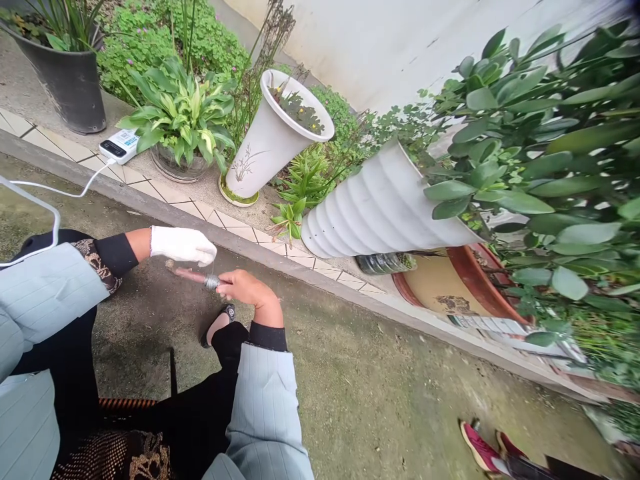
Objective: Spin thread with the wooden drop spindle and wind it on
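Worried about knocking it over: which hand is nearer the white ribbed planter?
Right hand is nearer, lower left of the white ribbed planter; the white-gloved left hand lies farther left.

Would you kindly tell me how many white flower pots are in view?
2: a tapered one on the ledge, and a ribbed one to its right, beneath the leafy plant. More may hide behind that plant.

This looks like the outdoor yard of a home: a concrete ground (350,373) lies below a tiled ledge (150,193), and on this ledge stand potted plants (180,113) before a white wall (380,47).
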### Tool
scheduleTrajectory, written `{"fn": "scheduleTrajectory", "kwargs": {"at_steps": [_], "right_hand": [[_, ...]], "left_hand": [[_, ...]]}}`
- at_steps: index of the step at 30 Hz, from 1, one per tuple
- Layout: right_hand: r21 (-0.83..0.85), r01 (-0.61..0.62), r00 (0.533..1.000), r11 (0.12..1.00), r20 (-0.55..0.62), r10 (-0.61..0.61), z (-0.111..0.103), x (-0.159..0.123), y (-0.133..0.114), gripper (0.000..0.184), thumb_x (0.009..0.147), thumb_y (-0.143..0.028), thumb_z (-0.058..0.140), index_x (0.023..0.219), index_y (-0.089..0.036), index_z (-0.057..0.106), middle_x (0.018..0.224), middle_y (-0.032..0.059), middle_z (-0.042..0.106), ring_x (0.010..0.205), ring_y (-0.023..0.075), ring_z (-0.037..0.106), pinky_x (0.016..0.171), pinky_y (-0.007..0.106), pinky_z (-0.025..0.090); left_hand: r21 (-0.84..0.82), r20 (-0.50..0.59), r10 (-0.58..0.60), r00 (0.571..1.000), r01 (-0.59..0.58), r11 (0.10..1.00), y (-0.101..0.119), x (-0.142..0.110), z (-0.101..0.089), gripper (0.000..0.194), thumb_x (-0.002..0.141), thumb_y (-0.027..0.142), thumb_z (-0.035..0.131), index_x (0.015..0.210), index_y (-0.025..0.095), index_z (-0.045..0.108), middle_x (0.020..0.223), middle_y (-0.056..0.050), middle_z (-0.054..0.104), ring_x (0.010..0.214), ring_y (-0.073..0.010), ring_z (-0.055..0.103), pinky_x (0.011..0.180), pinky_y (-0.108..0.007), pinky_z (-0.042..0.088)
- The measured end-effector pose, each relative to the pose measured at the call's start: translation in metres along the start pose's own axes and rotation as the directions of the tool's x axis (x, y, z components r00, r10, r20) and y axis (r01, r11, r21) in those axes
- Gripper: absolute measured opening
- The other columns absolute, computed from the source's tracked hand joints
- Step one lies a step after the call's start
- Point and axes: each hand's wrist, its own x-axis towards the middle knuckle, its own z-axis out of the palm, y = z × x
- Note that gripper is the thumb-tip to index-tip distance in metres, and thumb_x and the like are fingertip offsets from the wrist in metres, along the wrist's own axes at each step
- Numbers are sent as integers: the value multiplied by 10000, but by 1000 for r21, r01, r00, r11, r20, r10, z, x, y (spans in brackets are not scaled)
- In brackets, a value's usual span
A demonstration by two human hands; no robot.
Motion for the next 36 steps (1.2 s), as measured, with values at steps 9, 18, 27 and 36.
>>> {"fn": "scheduleTrajectory", "kwargs": {"at_steps": [9,18,27,36], "right_hand": [[478,435,751,763,-660,-15,-5,-7,1,201,781,-372,578,795,-171,584,718,2,581,576,93,488,548,219,383],[-107,-426,778,899,-550,303,-6,9,6,206,840,-292,549,933,-169,685,893,121,695,821,208,625,715,285,418],[459,102,973,882,138,-185,-9,-26,17,256,740,-347,665,882,-134,681,654,-21,591,575,86,510,568,207,397],[566,419,807,710,-591,-5,-10,-26,15,223,763,-368,628,831,-155,629,726,2,594,591,86,498,573,214,391]], "left_hand": [[-139,6,-31,999,32,990,-8,14,9,327,916,388,422,821,133,604,698,-14,583,575,-94,472,527,-176,366],[-156,211,-172,962,207,966,-3,23,25,247,857,307,451,734,144,589,583,-2,547,473,-101,451,442,-197,332],[-462,270,18,963,114,879,-7,26,20,293,861,396,497,721,139,513,620,9,512,502,-81,419,454,-185,347],[-510,129,-88,988,142,848,-18,20,50,404,904,497,435,842,122,572,599,10,476,495,-87,401,459,-191,344]]}}
